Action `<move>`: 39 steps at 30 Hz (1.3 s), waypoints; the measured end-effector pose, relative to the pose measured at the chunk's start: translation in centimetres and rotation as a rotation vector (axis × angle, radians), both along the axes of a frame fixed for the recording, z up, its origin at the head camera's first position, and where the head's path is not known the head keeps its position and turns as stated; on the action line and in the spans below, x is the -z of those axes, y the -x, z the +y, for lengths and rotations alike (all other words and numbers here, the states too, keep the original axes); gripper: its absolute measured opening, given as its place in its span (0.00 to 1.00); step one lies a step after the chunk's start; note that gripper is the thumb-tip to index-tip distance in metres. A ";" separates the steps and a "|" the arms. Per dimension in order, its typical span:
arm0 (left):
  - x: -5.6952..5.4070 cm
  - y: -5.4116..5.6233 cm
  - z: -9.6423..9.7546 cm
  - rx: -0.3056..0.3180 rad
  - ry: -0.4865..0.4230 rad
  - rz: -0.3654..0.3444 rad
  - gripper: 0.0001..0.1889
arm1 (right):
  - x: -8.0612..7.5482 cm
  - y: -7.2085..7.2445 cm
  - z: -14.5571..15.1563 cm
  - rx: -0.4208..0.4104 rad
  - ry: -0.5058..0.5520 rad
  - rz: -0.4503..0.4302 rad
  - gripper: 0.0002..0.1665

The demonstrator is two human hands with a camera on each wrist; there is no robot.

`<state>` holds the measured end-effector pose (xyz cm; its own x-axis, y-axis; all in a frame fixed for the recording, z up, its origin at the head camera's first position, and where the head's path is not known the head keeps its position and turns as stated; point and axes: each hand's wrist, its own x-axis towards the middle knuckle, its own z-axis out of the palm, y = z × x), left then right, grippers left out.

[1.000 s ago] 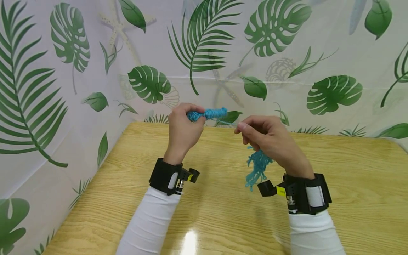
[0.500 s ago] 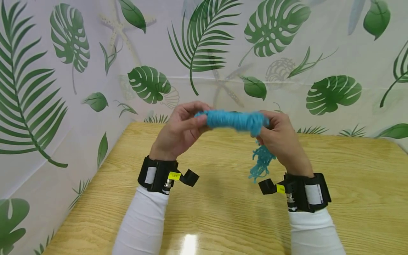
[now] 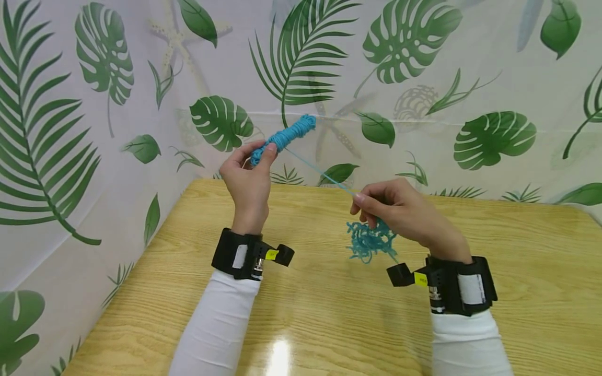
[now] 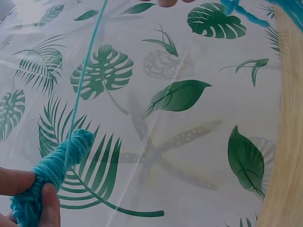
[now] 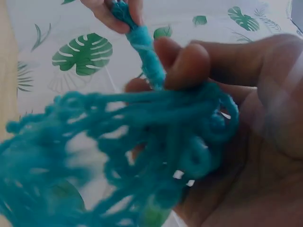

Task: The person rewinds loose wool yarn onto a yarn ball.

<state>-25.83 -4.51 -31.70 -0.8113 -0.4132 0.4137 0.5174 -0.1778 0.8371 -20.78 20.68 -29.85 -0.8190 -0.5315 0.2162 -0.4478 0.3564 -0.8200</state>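
White, closely fitted sleeves, creased crosswise, run up to thick black wrist straps. Each strap bears a pale rectangular patch, a silvery fitting and a short black bracket ending in a small black block. Yellow labels mark these brackets, their print too small to read. The hands are bare.

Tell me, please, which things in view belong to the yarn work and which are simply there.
Part of the work:
wound yarn, in the left grip
yarn strand, pinched in the right grip
loose yarn, same grip

Simply there:
table
leaf-print cloth
wrist straps, worn
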 end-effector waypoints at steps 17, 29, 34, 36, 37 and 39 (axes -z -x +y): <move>-0.5 -0.3 -0.8 -0.101 0.100 0.076 0.10 | 0.1 0.1 1.7 -0.028 -0.184 -0.148 0.13; -2.6 -2.6 1.5 0.208 0.107 0.238 0.09 | 0.6 0.7 -1.1 -0.036 0.146 -0.144 0.20; -2.6 -2.4 0.8 0.142 0.069 0.233 0.08 | 0.5 0.5 -1.2 -0.043 0.203 -0.136 0.22; -2.6 -2.1 0.2 0.105 0.036 0.215 0.08 | 0.4 0.5 -0.8 -0.035 0.168 -0.126 0.22; -2.5 -1.9 -0.1 0.084 0.021 0.207 0.08 | 0.4 0.5 -0.5 -0.032 0.146 -0.115 0.22; -2.4 -1.7 -0.5 0.029 0.015 0.204 0.08 | 0.4 0.5 0.1 -0.020 0.098 -0.102 0.21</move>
